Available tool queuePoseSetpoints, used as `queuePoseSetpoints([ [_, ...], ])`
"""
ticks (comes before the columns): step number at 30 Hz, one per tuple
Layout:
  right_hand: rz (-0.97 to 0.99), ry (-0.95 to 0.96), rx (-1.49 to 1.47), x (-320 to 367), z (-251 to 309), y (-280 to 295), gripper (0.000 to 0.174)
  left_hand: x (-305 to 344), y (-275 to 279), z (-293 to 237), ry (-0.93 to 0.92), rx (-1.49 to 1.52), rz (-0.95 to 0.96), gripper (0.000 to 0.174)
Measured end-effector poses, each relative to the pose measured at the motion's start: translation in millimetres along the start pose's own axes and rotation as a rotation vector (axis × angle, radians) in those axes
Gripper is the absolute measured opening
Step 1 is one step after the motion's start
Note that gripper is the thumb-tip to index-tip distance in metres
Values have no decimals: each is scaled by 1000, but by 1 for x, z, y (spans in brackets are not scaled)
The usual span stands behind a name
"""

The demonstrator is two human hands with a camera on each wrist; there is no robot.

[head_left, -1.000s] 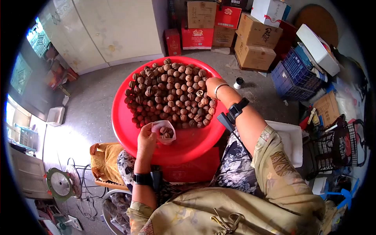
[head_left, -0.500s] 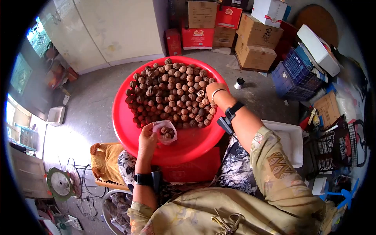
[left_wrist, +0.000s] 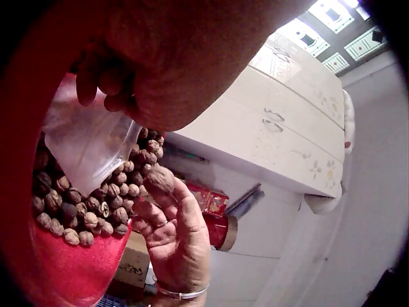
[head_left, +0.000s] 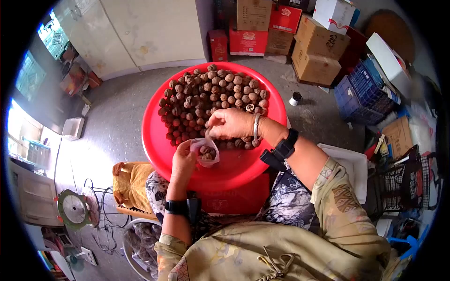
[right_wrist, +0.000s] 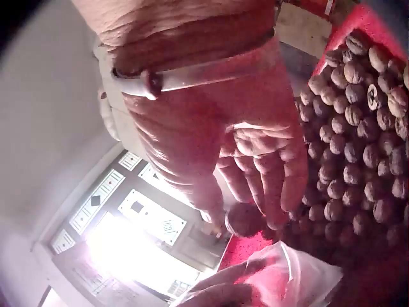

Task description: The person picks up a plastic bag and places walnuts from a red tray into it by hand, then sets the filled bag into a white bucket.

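Note:
My left hand (head_left: 183, 163) grips the edge of a small clear plastic bag (left_wrist: 89, 144) with several walnuts inside. The bag hangs over the near part of a wide red basin (head_left: 248, 166). A heap of loose walnuts (head_left: 225, 89) fills the basin's far side, one of them cracked with pale flesh showing. My right hand (head_left: 234, 122), a bangle at its wrist, reaches in close above the bag's mouth. Between thumb and fingertips it pinches one whole walnut (right_wrist: 245, 220), seen in both wrist views; in the head view this nut is mostly hidden.
Stacked cardboard boxes (head_left: 318, 44) and blue crates (head_left: 358, 100) line the back right. A white foam box (head_left: 349, 164) sits right of my knees. At the left are a brown cloth-covered seat (head_left: 133, 185) and a round fan (head_left: 73, 208) with cables on the floor.
My right hand has moved from the heap's right side leftward and nearer, to the bag, bringing a walnut. My left hand keeps hold of the bag. The head view has shifted slightly.

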State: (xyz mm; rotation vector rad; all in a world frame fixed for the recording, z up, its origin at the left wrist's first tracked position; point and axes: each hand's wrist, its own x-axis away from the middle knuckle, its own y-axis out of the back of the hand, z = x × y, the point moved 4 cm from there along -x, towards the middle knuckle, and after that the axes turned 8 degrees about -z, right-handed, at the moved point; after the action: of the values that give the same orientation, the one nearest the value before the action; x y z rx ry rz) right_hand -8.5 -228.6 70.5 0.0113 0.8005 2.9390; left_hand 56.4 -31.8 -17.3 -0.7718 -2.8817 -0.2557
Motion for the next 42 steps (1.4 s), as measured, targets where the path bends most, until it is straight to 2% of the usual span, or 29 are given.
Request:
queuePoseSetpoints([
  [1, 72, -160, -92, 3, 2, 1, 32, 0, -1, -1, 3, -19, -2, 39],
  [3, -92, 25, 173, -3, -3, 15, 30, -2, -1, 5, 11, 13, -11, 39],
  [5, -217, 9, 327, -6, -13, 37, 27, -2, -1, 8, 19, 46, -23, 38],
  [7, -314, -49, 470, -9, -38, 55, 24, -3, 0, 6, -27, -62, -24, 39],
  [11, -326, -116, 623, -4, -59, 76, 19, -1, 1, 4, 1, 16, -7, 40],
  [13, -246, -173, 853, -3, -69, 78, 15, 0, 1, 3, 19, 6, -3, 41],
  [14, -208, -261, 883, -3, -77, 79, 17, 0, 1, 3, 19, 6, -1, 41],
  [20, -201, -264, 975, -5, -116, 80, 29, 3, 2, 0, 29, 6, -34, 40],
  [24, -242, -281, 983, 7, -85, 81, 28, 0, 4, 7, 14, -2, -26, 40],
  [26, -128, -440, 976, 15, -67, 80, 27, 1, 4, 6, 22, 4, -27, 40],
  [30, -153, -482, 999, 13, -86, 84, 25, -1, 5, 11, 13, -11, -30, 38],
  [32, -370, -445, 1033, 9, -94, 95, 30, -3, 6, 11, 1, -8, -29, 38],
  [33, -376, -448, 1029, 9, -92, 97, 30, -3, 6, 10, -4, -17, -24, 37],
  [35, -611, -512, 1105, 14, -86, 108, 38, -2, 4, 9, -15, -37, -10, 36],
  [37, -651, -576, 1074, 16, -91, 115, 39, -4, 6, 12, -70, -58, -43, 35],
  [39, -635, -726, 910, 18, -104, 119, 36, -11, 6, 25, -108, -34, -29, 34],
  [40, -655, -736, 889, 19, -108, 122, 36, -8, 6, 21, -82, -38, -22, 34],
  [42, -686, -792, 715, 23, -119, 128, 42, -6, 4, 18, -92, -50, -17, 34],
])
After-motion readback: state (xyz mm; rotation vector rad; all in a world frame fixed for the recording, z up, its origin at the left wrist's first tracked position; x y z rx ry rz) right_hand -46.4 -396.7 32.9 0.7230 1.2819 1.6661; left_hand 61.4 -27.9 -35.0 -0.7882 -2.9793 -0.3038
